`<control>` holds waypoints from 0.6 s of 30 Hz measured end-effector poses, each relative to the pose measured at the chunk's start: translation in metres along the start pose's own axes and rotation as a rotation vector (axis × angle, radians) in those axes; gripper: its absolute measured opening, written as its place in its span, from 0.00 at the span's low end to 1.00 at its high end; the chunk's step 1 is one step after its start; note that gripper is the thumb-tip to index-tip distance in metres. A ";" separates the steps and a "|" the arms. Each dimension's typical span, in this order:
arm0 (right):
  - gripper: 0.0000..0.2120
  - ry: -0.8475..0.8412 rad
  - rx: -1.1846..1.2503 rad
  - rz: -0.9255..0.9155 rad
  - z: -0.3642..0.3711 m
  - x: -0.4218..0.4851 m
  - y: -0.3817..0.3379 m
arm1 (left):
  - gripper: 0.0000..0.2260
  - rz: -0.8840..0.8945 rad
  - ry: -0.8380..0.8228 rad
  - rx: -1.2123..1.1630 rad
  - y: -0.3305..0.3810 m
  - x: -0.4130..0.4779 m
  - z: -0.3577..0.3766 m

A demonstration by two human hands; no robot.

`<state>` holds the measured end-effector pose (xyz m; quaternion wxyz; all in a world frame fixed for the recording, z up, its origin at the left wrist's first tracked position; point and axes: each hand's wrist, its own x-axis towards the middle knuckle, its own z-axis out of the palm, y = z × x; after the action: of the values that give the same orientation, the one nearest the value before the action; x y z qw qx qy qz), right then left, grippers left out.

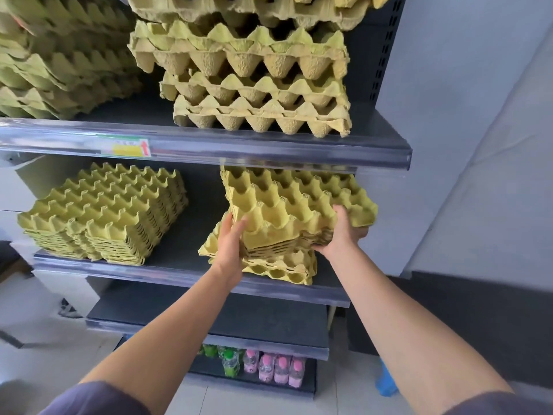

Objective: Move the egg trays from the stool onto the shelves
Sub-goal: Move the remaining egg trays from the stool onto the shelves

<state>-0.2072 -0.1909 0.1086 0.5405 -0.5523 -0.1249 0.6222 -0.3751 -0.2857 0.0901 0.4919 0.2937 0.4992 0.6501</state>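
Observation:
A stack of yellow-green pulp egg trays (293,205) is tilted, its far edge up under the upper shelf, over a lower pile of trays (278,268) on the middle shelf (185,269). My left hand (232,241) grips the stack's near-left corner. My right hand (344,232) holds its near-right edge from below. Both arms reach up from the bottom of the view. The stool is out of view.
Another tray pile (104,214) sits at the left of the same shelf. The upper shelf (239,145) carries tall, uneven tray stacks (257,85). Below are a bare dark shelf (239,322) and bottles (269,366) at the bottom. A grey wall stands to the right.

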 end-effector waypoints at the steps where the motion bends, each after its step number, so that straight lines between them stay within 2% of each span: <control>1: 0.44 0.030 0.004 -0.013 0.006 -0.005 0.003 | 0.35 -0.003 0.003 0.001 0.001 0.001 -0.006; 3: 0.46 0.104 -0.002 -0.050 0.018 -0.016 0.013 | 0.41 -0.001 -0.016 0.026 0.005 0.007 -0.018; 8: 0.50 0.237 0.031 -0.079 0.048 -0.042 0.056 | 0.25 -0.001 -0.004 0.100 0.019 0.038 -0.056; 10: 0.53 0.280 0.040 -0.064 0.056 -0.047 0.073 | 0.22 -0.025 0.019 0.103 0.025 0.054 -0.070; 13: 0.61 0.334 0.027 -0.070 0.065 -0.033 0.098 | 0.21 -0.048 -0.007 0.135 0.028 0.072 -0.085; 18: 0.57 0.396 0.006 -0.032 0.063 -0.045 0.112 | 0.20 -0.164 -0.018 0.311 0.009 0.086 -0.102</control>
<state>-0.3278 -0.2427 0.0718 0.5658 -0.6603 -0.0230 0.4932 -0.4964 -0.2423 0.0555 0.4965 0.3305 0.6114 0.5200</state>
